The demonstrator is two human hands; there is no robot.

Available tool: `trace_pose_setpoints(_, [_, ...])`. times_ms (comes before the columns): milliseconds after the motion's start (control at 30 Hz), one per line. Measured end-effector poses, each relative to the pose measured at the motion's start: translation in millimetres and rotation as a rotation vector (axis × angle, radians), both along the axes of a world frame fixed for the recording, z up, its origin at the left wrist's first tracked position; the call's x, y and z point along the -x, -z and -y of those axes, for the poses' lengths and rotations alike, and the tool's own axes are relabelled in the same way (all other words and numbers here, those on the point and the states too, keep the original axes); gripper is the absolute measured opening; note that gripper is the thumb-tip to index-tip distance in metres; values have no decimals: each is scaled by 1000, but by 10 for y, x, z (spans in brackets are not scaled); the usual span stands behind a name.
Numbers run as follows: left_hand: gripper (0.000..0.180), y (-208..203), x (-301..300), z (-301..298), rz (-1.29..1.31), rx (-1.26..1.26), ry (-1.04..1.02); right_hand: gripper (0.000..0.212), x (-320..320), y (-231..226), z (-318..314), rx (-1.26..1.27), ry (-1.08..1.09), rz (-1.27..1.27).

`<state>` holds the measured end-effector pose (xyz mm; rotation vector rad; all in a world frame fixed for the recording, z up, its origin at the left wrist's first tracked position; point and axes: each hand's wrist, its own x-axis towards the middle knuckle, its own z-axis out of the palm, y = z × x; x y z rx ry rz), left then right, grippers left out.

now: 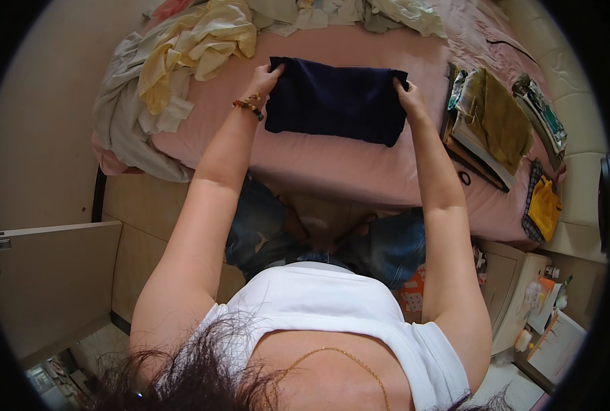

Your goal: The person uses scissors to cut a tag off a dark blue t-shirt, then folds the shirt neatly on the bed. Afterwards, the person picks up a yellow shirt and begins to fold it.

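A dark navy piece of folded cloth [336,103] is stretched between my two hands over the pink bed sheet [305,161]. My left hand [267,79] pinches its upper left corner, fingers closed. At the upper right corner, my right hand [408,94] grips the fabric the same way, with the thumb on the near side. The cloth hangs as a wide rectangle, its lower edge slanting down to the right. Whether it rests on the bed or hovers just above it, I cannot tell. A beaded bracelet [249,108] circles my left wrist.
Rumpled cream and yellow clothes [195,51] lie on the bed's left side, with more pale garments [346,14] along the far side. Folded clothes topped by an olive one [497,116] are stacked at right, near a yellow cloth [545,209]. A cluttered nightstand [517,294] stands lower right.
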<state>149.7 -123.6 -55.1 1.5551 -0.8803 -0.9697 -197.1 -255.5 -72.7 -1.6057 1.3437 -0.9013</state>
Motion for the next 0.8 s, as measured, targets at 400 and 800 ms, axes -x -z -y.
trace_pose_setpoints(400, [55,350,266,-598,165,179,-119,59,22,51,-617,315,47,-167])
trace_pose_setpoints(800, [52,-219,756,-549,1286,188,-70,47,-347,-321,-861,775,7,-599])
